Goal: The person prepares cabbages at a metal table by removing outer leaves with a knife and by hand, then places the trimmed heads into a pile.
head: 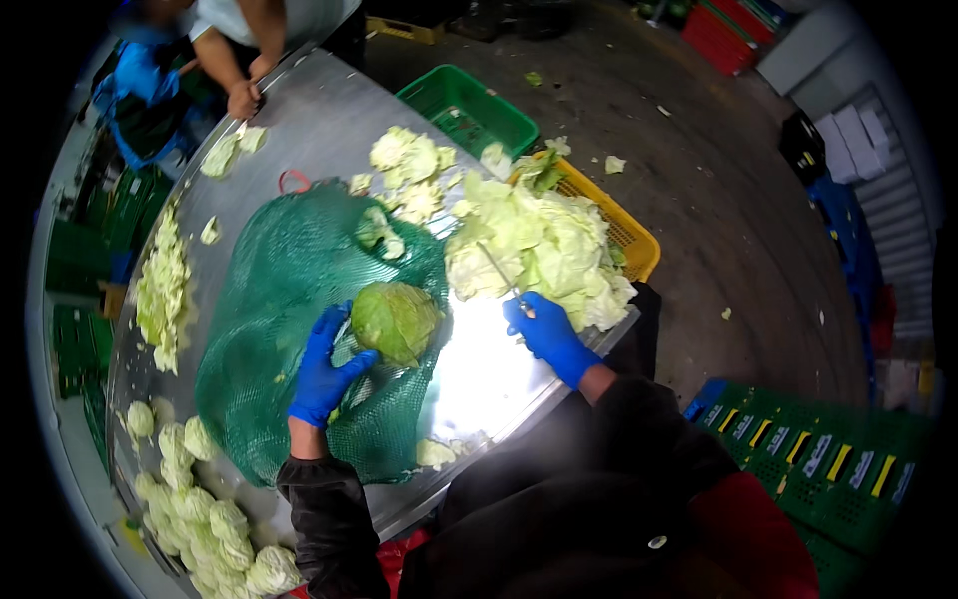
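Note:
My left hand [329, 371], in a blue glove, rests against the left side of a green cabbage [395, 322], its fingers spread. The cabbage sits on a green mesh sack [277, 299] that lies over the metal table [486, 374]. In my right hand [545, 329], also gloved in blue, is a knife [497, 265], its thin blade pointing up and left over a heap of pale outer cabbage leaves [546, 247]. A cut piece of cabbage [382, 232] lies at the upper part of the sack.
Trimmed cabbages [198, 517] are piled at the table's lower left, with leaf scraps [165, 292] above them. Past the table's right edge stand a yellow crate [636, 243] and a green crate [486, 112]. A co-worker's hands [244, 97] are at the far edge. Green crates [808, 449] stand lower right.

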Available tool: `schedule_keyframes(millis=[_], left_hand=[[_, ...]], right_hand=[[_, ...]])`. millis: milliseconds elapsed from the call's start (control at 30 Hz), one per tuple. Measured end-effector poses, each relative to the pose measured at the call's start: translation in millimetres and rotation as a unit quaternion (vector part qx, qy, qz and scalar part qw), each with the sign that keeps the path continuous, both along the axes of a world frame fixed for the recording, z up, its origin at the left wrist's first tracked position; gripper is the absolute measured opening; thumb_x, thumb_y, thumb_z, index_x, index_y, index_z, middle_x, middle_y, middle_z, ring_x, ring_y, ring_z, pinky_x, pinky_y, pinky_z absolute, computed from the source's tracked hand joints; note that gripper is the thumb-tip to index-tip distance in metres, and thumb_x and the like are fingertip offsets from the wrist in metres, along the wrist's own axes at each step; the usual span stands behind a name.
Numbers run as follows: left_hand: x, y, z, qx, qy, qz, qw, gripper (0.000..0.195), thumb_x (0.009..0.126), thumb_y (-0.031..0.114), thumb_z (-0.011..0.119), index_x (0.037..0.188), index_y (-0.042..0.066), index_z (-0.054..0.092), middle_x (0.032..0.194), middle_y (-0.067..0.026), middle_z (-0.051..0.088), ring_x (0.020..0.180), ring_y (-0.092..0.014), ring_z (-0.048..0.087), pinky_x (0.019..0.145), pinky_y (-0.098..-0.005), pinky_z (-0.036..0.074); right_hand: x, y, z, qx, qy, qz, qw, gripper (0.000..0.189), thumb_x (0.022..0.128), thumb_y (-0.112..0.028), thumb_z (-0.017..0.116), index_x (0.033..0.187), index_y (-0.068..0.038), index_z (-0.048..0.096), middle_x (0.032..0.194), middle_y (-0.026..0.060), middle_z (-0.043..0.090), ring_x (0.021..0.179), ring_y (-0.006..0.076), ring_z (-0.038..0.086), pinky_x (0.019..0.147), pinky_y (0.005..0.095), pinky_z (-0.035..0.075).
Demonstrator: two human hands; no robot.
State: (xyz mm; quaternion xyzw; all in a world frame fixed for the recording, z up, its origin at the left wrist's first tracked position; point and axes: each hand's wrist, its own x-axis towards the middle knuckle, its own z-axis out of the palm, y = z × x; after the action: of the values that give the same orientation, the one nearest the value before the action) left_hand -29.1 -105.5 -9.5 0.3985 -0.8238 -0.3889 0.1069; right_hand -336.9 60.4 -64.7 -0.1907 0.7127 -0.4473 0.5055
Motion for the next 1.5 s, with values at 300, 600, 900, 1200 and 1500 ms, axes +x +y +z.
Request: schedule_keyframes(millis=[300,600,900,1200,1500], left_hand=[[-85,27,12,0.086,0.048,0.021,0.995,0.090,0.067,0.019,0.085,0.142,0.004,0.037,0.139,-0.0151,0.046,0.128,-0.029,0.045,0.108,-0.0394,0.035],[-112,113,6,0.000,0.278,0.089,0.957,0.075,0.076,0.013,0.074,0.141,0.002,0.038,0.143,-0.0156,0.043,0.136,-0.031,0.038,0.113,-0.0413,0.029],[-49,166,-78,0.188,0.224,0.270,0.918,0.054,0.090,0.009,0.062,0.138,-0.002,0.040,0.137,-0.0142,0.047,0.124,-0.025,0.049,0.106,-0.0376,0.037],[-32,136,-5,0.002,0.130,0.176,0.976,0.054,0.086,0.010,0.067,0.135,0.000,0.045,0.129,-0.0138,0.053,0.120,-0.023,0.050,0.100,-0.0354,0.040],[-112,143,0,0.255,0.271,0.271,0.888,0.099,0.068,0.005,0.079,0.151,0.011,0.025,0.138,-0.0135,0.043,0.119,-0.026,0.051,0.090,-0.0387,0.052]], right_hand=[[-80,-5,-60,-0.133,-0.115,-0.062,0.983,0.019,0.091,-0.024,0.064,0.085,-0.006,0.059,0.071,0.0035,0.061,0.061,0.0133,0.059,0.058,0.0283,0.050],[-42,-13,28,-0.232,0.209,0.077,0.947,0.052,0.080,-0.046,0.073,0.117,-0.011,0.061,0.086,0.0094,0.066,0.071,0.0211,0.063,0.070,0.0332,0.052],[-19,30,15,-0.150,0.123,0.180,0.964,0.080,0.074,-0.041,0.080,0.140,-0.012,0.046,0.129,0.0144,0.058,0.106,0.0221,0.062,0.092,0.0322,0.048],[-8,50,20,-0.156,0.121,0.150,0.969,0.071,0.082,-0.030,0.076,0.140,-0.004,0.044,0.127,0.0158,0.060,0.116,0.0205,0.058,0.096,0.0306,0.046],[17,61,8,-0.058,-0.183,0.027,0.981,0.068,0.085,-0.027,0.074,0.139,0.001,0.042,0.098,0.0077,0.063,0.063,0.0084,0.056,0.057,0.0225,0.046]])
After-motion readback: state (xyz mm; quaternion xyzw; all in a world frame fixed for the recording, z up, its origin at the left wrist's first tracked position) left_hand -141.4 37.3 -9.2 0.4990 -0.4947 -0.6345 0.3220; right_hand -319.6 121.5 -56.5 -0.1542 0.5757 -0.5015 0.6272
